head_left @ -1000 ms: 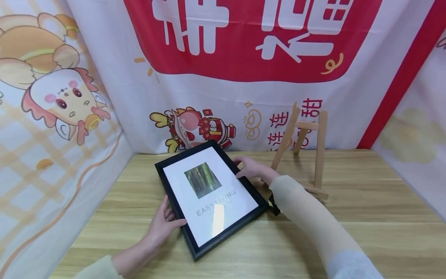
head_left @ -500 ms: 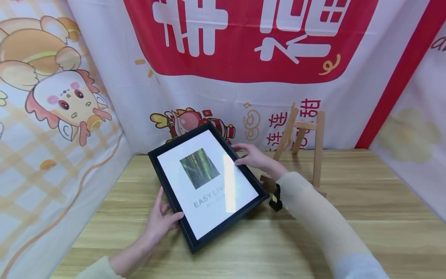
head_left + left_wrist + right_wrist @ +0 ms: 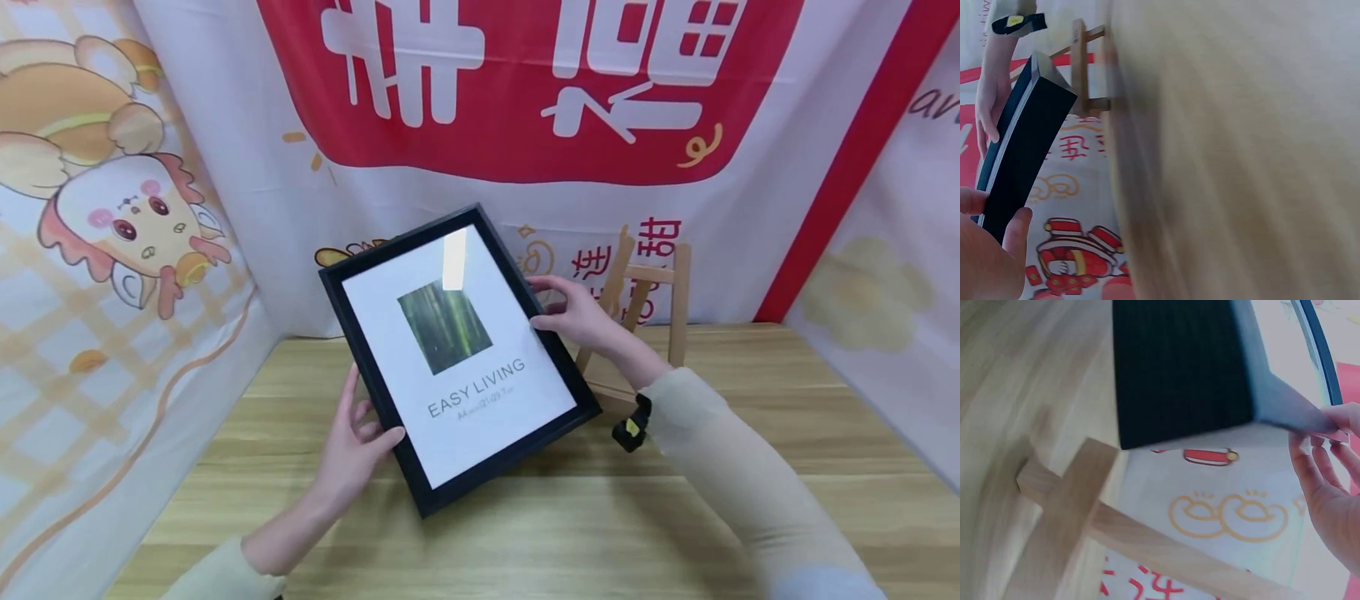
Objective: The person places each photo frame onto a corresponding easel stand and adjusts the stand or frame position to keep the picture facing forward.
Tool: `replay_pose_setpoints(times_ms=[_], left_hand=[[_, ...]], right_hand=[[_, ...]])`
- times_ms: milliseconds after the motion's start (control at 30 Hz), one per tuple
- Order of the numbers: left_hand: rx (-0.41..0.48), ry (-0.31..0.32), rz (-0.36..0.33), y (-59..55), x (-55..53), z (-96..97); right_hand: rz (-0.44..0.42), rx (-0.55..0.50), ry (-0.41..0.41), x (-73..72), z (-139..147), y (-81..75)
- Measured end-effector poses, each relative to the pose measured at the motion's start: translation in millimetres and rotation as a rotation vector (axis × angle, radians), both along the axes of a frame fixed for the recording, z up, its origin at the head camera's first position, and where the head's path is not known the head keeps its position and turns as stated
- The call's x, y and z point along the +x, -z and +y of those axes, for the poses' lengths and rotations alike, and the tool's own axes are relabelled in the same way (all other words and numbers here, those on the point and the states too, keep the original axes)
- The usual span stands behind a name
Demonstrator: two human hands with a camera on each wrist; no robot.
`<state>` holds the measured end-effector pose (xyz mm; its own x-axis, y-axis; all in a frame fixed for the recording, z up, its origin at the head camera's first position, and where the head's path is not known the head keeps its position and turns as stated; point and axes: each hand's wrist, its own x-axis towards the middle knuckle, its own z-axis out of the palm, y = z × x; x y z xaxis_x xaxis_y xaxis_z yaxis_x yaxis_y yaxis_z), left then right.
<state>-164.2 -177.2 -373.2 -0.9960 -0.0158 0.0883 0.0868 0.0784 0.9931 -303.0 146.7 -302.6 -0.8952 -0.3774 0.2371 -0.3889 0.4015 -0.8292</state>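
Observation:
A black picture frame [image 3: 513, 454], with a white sheet reading "EASY LIVING" and a small green forest picture, is held up off the table and tilted. My left hand [image 3: 356, 446] grips its left side, thumb on the front edge; the left wrist view has the fingers [image 3: 1017, 234] at the frame's deep dark side. On the opposite edge my right hand [image 3: 581, 317] pinches the frame, thumb in front and fingers behind. A wooden easel [image 3: 678, 308] stands behind my right forearm, partly hidden. Its bars [image 3: 1063, 519] show close by in the right wrist view.
The wood-grain table [image 3: 495, 542] lies beneath the frame. A white cloth with a red panel [image 3: 517, 150] hangs behind, and patterned cloth [image 3: 112, 350] lines the left side. Another pale cloth [image 3: 870, 292] hangs on the right.
The picture frame has risen and come away from the table, shifting slightly right, with both hands still holding its sides. The easel stays where it was.

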Motion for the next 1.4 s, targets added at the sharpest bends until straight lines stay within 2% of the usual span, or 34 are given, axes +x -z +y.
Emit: replay_pose_setpoints(times_ms=[233,467,633,833,1100,1200,1400], left_hand=[[-0.051,0.076,0.11,-12.9,-16.5,9.7],[-0.085,0.181,0.201,-22.4,-39.8,18.8],[-0.124,0.246,0.251,-26.1,-58.8,27.9],[-0.214,0.275,0.278,-32.6,-75.9,42.0],[-0.305,0.379,0.337,-48.6,-96.9,65.8],[-0.311,0.419,0.366,-55.0,-102.5,76.7],[-0.294,0.471,0.457,-57.6,-121.2,98.3]], right_hand=[[0.056,-0.051,0.068,17.7,27,-12.7],[0.12,-0.075,0.184,35.3,51,-13.7],[0.19,-0.126,0.233,46.7,64,-9.8],[0.244,-0.189,0.306,61.0,76,-3.5],[0.319,-0.259,0.402,74.4,100,6.8],[0.344,-0.302,0.431,76.8,108,9.4],[0.366,-0.377,0.491,79.5,126,11.1]])
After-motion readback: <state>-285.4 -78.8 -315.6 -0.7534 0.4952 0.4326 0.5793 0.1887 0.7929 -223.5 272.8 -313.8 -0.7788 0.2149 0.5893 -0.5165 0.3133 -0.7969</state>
